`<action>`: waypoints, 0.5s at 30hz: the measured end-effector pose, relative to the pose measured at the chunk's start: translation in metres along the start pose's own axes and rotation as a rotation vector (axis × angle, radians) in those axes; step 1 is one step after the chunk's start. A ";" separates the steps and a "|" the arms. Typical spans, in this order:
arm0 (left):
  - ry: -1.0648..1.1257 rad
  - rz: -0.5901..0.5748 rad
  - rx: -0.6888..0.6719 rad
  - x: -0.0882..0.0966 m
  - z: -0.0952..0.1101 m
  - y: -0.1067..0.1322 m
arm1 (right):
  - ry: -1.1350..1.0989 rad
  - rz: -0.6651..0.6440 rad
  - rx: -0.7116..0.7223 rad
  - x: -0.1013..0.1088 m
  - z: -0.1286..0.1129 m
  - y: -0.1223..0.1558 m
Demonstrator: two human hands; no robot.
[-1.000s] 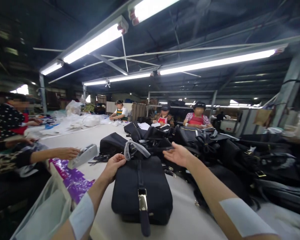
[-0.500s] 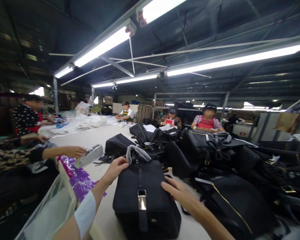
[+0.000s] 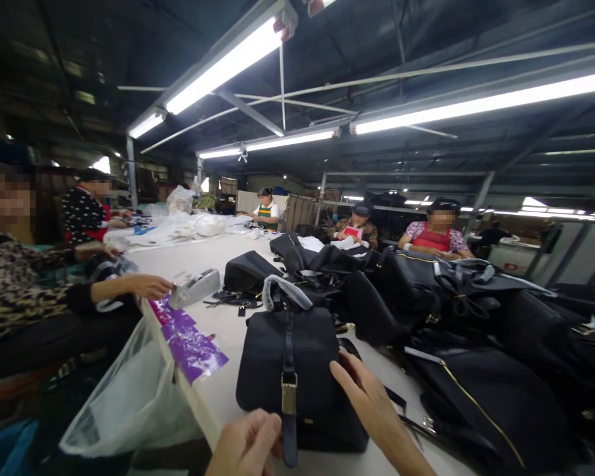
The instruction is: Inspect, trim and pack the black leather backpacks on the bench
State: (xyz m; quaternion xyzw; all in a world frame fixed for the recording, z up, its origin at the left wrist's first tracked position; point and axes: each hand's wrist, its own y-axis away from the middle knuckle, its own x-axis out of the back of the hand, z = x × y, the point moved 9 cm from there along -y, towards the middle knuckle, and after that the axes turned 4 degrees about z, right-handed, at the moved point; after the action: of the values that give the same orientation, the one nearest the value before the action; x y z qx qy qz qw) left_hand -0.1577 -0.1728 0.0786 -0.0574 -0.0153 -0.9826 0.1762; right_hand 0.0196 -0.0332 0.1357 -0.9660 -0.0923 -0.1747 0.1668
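Observation:
A black handbag [image 3: 297,360] lies flat on the white table [image 3: 213,330] in front of me, its centre strap ending in a gold buckle [image 3: 288,401]. The bag's handle [image 3: 285,293] is wrapped in grey film. My left hand [image 3: 245,446] is at the bag's near end, fingers curled beside the strap's tip. My right hand [image 3: 364,400] rests on the bag's right near side, fingers stretched out flat.
A heap of black bags [image 3: 451,311] fills the table's right side. At the left a person's hand [image 3: 151,286] holds a tape dispenser [image 3: 194,287]. Purple sheets [image 3: 188,340] and a clear plastic bag [image 3: 129,396] hang at the table's left edge. More people sit farther back.
My left hand has left the bag's far handle end and come back to the near strap end. My right hand came off the bag pile onto the bag. The view shifted left.

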 end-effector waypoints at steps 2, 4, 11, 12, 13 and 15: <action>0.075 -0.025 0.035 -0.014 -0.008 -0.004 | 0.032 0.023 -0.002 0.000 0.003 0.002; 0.144 -0.044 0.051 -0.021 -0.008 -0.008 | 0.072 0.036 0.013 0.001 0.005 0.004; 0.401 -0.088 0.117 -0.016 -0.005 0.001 | 0.379 0.317 0.539 0.016 -0.051 0.040; 0.420 -0.092 0.120 -0.015 -0.004 0.002 | 0.424 0.299 0.655 0.010 -0.065 0.049; 0.431 -0.094 0.118 -0.014 -0.003 0.004 | 0.461 0.254 0.765 0.002 -0.076 0.058; 0.437 -0.091 0.100 -0.013 0.002 0.007 | 0.530 0.161 0.956 -0.015 -0.093 0.073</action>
State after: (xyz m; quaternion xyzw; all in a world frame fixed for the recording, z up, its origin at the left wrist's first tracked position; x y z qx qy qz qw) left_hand -0.1432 -0.1745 0.0794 0.1663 -0.0283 -0.9766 0.1332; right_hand -0.0056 -0.1362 0.1913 -0.7098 -0.0423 -0.3371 0.6171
